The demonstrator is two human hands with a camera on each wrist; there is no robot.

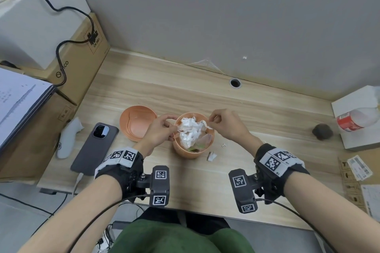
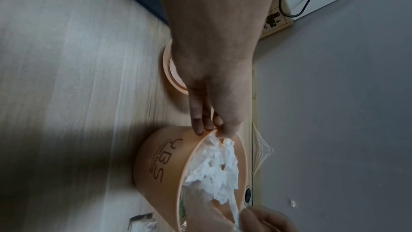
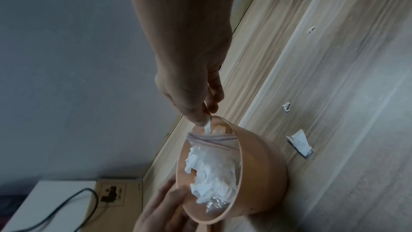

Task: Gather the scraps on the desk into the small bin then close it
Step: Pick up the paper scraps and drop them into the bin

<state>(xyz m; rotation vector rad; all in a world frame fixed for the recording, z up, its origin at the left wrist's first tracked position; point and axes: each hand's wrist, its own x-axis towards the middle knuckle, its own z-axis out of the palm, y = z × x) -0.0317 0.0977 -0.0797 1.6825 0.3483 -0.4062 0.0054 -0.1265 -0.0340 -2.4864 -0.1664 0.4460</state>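
The small orange bin (image 1: 186, 153) (image 2: 160, 161) (image 3: 263, 174) stands open mid-desk, filled with crumpled white tissue (image 1: 190, 131) (image 2: 218, 168) (image 3: 211, 170) and clear film. Its orange lid (image 1: 136, 123) (image 2: 169, 66) lies upside down just to its left. My left hand (image 1: 171, 127) (image 2: 214, 128) (image 3: 171, 198) pinches the bin's left rim, thumb inside. Over the right rim, my right hand (image 1: 212, 120) (image 3: 205, 117) (image 2: 249, 216) pinches a white tissue strip. A paper scrap (image 1: 211, 156) (image 3: 300, 143) and a tiny scrap (image 1: 223, 145) (image 3: 286, 106) lie on the desk right of the bin.
A dark phone (image 1: 94, 148) and a white gadget (image 1: 67, 139) lie left of the lid, by cardboard boxes (image 1: 82, 57) and a paper stack. On the right are a dark ball (image 1: 322, 132) and a bottle (image 1: 357, 119) on a white box. A cable hole (image 1: 235, 83) sits near the wall.
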